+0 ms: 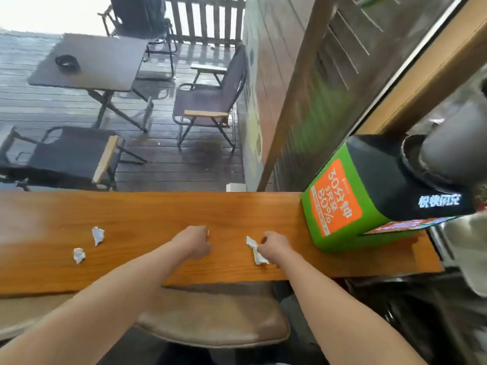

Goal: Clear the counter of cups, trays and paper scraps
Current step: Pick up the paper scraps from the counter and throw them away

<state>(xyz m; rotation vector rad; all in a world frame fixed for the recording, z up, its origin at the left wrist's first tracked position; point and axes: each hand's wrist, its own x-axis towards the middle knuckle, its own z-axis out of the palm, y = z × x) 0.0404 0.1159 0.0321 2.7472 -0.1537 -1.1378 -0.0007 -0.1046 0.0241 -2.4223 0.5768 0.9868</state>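
Head view, looking down on a wooden counter [158, 206].

Right hand [274, 245] just left of the green box [332, 206], fingers pinched on a white paper scrap [255, 250]; scrap trailing down and left of the hand, its lower end touching the counter near the front edge.

Left hand [196, 241] further left of the box, near the counter's middle, curled into a fist, knuckles away from the camera. Something small and pale glimpsed at its top edge; cannot tell whether anything is held.

Two more crumpled scraps well left of the box, beyond the left hand: upper scrap [98, 235] lying on the wood, lower scrap [78, 255] just below and left of it, close together but apart. Both loose, touched by neither hand.

Box standing at the counter's right end, orange panel with print on its side, black top.

Below the counter's front edge, left of the box, a brown padded stool [216, 320] between the forearms.

Beyond the counter, far left of the box, a wet deck with a dark table [92, 61] and folding chairs [208, 101].
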